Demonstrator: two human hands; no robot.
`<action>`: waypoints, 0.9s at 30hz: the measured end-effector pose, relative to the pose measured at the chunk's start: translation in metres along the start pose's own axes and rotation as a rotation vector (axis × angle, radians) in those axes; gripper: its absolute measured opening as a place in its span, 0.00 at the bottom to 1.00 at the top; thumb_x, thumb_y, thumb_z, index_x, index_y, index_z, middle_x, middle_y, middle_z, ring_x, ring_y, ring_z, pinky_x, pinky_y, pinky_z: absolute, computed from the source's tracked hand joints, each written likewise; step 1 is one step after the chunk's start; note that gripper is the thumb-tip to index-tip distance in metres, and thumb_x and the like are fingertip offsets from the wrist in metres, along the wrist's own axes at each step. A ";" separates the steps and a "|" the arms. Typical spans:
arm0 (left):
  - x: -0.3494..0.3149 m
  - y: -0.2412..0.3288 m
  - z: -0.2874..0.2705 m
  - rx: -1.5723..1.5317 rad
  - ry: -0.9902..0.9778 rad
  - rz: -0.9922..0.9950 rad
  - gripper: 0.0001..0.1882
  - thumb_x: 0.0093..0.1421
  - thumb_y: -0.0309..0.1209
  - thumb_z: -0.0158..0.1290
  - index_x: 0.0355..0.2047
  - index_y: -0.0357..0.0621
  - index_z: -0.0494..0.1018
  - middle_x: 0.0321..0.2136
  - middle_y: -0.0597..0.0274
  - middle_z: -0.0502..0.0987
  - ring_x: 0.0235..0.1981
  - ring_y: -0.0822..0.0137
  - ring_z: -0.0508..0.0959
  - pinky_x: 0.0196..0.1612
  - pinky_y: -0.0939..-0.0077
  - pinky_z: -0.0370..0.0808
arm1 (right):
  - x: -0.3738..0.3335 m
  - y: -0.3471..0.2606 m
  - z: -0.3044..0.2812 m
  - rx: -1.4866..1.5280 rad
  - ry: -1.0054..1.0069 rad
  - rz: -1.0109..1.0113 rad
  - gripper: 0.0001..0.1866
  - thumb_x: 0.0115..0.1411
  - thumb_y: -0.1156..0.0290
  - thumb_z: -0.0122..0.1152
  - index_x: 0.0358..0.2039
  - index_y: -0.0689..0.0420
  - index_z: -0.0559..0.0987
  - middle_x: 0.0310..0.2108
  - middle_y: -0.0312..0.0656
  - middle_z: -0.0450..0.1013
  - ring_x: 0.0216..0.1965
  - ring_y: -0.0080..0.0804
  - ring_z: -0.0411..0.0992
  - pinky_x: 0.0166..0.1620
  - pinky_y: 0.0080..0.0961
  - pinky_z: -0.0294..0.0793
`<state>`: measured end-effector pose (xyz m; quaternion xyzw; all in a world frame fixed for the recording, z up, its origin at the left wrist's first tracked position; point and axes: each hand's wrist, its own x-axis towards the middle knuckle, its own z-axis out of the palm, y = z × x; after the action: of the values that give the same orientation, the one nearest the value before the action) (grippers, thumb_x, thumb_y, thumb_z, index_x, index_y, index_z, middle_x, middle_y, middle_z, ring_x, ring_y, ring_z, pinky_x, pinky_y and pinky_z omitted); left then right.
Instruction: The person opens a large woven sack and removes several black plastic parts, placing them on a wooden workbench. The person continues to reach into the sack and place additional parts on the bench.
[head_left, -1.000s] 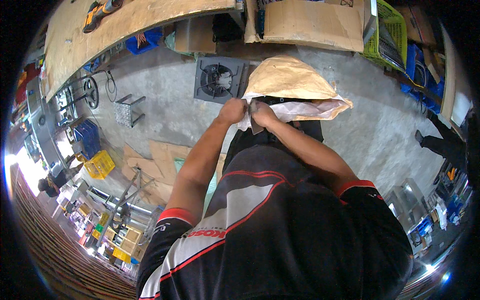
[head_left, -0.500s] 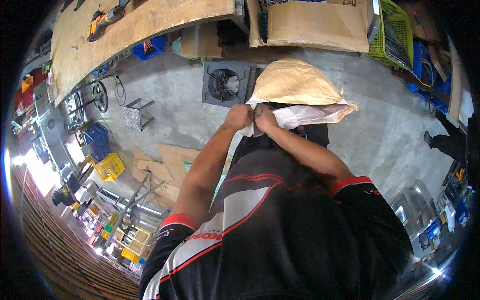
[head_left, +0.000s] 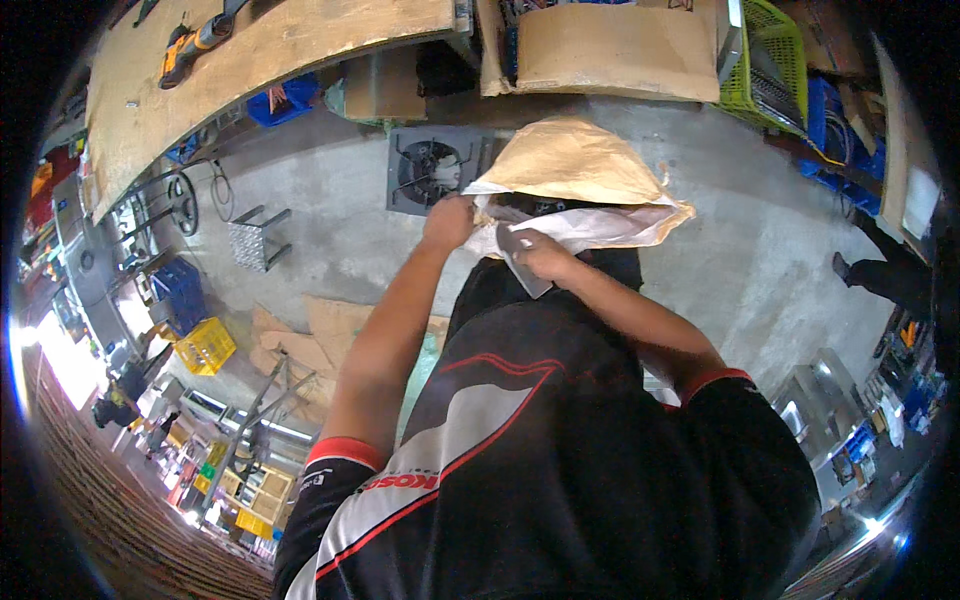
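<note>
- Two bare hands, both at the left part of one sack's open mouth.
- The left hand [head_left: 450, 222] is curled shut, gripping the left corner of the mouth.
- The right hand [head_left: 543, 254] is closed, fingers against thumb, on one flat grey metal piece [head_left: 523, 275], which slants across the near lip just in from that corner.
- One paper sack [head_left: 580, 165], brown outside and white inside, is in front of the person's legs; dark contents [head_left: 550, 208] show between its lips, too hidden to count.
- One grey burner [head_left: 432, 172] is on the floor, just beyond the sack's left corner.
- One small stool [head_left: 258, 240] stands further left.
- One orange-and-black drill [head_left: 193, 50] lies on the wooden bench [head_left: 330, 25], back from its near edge.
- One green crate [head_left: 775, 60] is beside the right edge of one cardboard box [head_left: 615, 55].
</note>
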<state>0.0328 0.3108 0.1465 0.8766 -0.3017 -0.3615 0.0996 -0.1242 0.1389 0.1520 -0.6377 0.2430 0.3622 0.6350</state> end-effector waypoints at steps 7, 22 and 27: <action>0.044 0.017 -0.024 0.007 0.055 -0.084 0.17 0.60 0.44 0.55 0.41 0.47 0.83 0.47 0.38 0.74 0.47 0.43 0.78 0.51 0.54 0.76 | -0.047 0.027 -0.108 -0.389 0.267 0.064 0.23 0.55 0.71 0.50 0.52 0.64 0.72 0.49 0.62 0.74 0.52 0.60 0.72 0.55 0.46 0.70; -0.019 0.114 0.114 0.164 0.130 0.206 0.29 0.58 0.35 0.54 0.60 0.43 0.67 0.60 0.47 0.65 0.65 0.49 0.62 0.64 0.49 0.62 | -0.138 0.061 -0.156 -0.934 0.334 0.006 0.26 0.47 0.64 0.69 0.47 0.55 0.73 0.53 0.49 0.70 0.45 0.51 0.76 0.44 0.43 0.77; 0.004 0.138 0.101 0.248 0.378 0.193 0.24 0.60 0.32 0.48 0.58 0.45 0.70 0.60 0.48 0.66 0.65 0.50 0.63 0.65 0.48 0.61 | -0.107 0.030 -0.163 -1.003 0.303 -0.303 0.25 0.46 0.72 0.67 0.47 0.54 0.71 0.62 0.47 0.62 0.45 0.53 0.76 0.45 0.46 0.78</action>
<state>-0.0977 0.2028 0.1256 0.9013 -0.4020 -0.1402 0.0801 -0.1884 -0.0399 0.2043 -0.9352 0.0345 0.2420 0.2561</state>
